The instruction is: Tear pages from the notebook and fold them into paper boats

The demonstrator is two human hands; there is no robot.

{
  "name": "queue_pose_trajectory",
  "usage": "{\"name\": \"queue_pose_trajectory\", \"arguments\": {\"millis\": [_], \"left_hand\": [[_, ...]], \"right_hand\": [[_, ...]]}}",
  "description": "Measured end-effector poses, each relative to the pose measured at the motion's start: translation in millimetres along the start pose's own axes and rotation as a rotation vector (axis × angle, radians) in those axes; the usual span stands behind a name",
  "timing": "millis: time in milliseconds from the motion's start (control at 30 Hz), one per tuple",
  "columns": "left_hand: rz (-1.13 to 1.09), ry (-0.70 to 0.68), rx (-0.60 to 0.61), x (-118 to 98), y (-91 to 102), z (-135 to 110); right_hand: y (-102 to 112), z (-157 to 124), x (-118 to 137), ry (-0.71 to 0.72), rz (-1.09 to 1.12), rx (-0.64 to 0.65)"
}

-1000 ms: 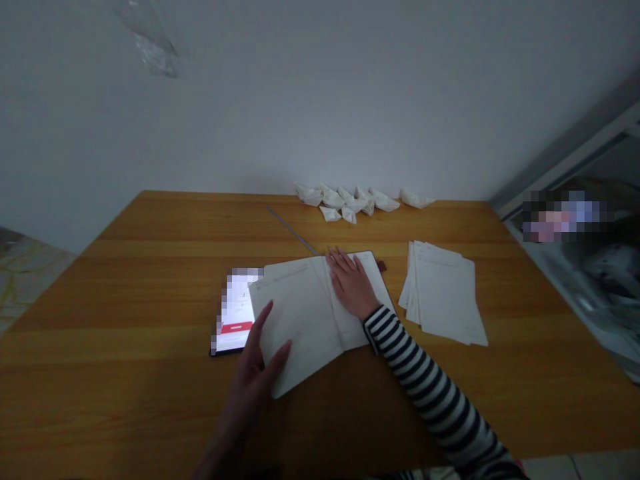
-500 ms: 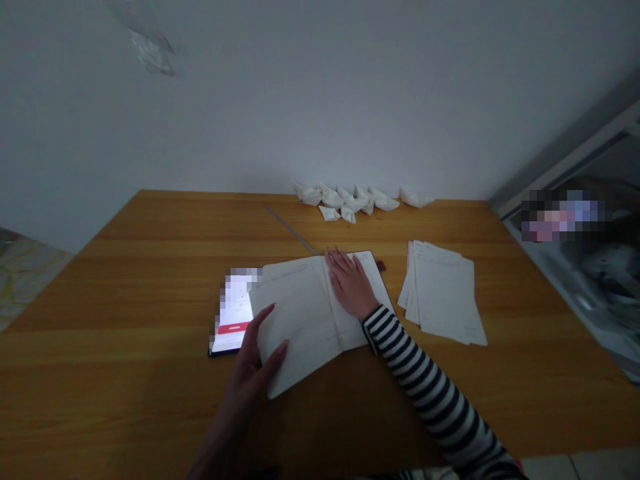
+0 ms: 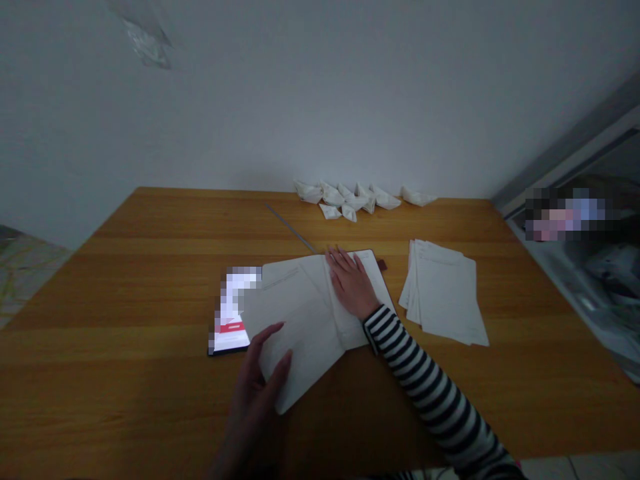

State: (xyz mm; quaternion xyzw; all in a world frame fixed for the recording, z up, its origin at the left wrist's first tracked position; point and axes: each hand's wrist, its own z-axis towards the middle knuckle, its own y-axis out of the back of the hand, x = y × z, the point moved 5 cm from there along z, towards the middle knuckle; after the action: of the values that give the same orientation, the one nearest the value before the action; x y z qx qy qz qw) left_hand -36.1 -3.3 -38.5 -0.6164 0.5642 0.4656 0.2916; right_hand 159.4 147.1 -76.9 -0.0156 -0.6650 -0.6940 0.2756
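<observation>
An open notebook (image 3: 373,270) lies on the wooden table in front of me. My right hand (image 3: 353,283) rests flat on its right side near the fold, fingers stretched out. At the lower left edge of the left page (image 3: 300,323), my left hand (image 3: 257,377) grips the paper with thumb and fingers. That page sits skewed, with a crease running from the top toward the fold and its lower corner pulled toward me. Its left edge overlaps a lit tablet or phone (image 3: 233,341). Part of the grip is hidden under my left hand.
Several folded paper boats (image 3: 353,199) stand along the wall at the table's back edge. A thin grey rod (image 3: 291,229) lies behind the notebook. Loose sheets (image 3: 445,293) are stacked to the right. A brown strap (image 3: 383,265) sticks out beside the notebook.
My left hand has moved slightly down and right, toward me, with the page. The page has turned further askew and its crease shows more. My right hand stays in place.
</observation>
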Motion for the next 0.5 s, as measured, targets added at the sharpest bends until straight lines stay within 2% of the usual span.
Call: {"name": "queue_pose_trajectory", "arguments": {"millis": [200, 333, 500], "left_hand": [[-0.019, 0.028, -0.016, 2.7, 5.4, 2.3], [0.000, -0.030, -0.013, 5.7, 6.8, 2.2], [0.124, -0.099, 0.137, 2.3, 8.5, -3.8]], "right_hand": [[-0.3, -0.2, 0.1, -0.006, 0.008, -0.002], [-0.4, -0.7, 0.1, -0.004, 0.014, -0.005], [-0.5, 0.1, -0.8, -0.004, 0.014, -0.009]]}}
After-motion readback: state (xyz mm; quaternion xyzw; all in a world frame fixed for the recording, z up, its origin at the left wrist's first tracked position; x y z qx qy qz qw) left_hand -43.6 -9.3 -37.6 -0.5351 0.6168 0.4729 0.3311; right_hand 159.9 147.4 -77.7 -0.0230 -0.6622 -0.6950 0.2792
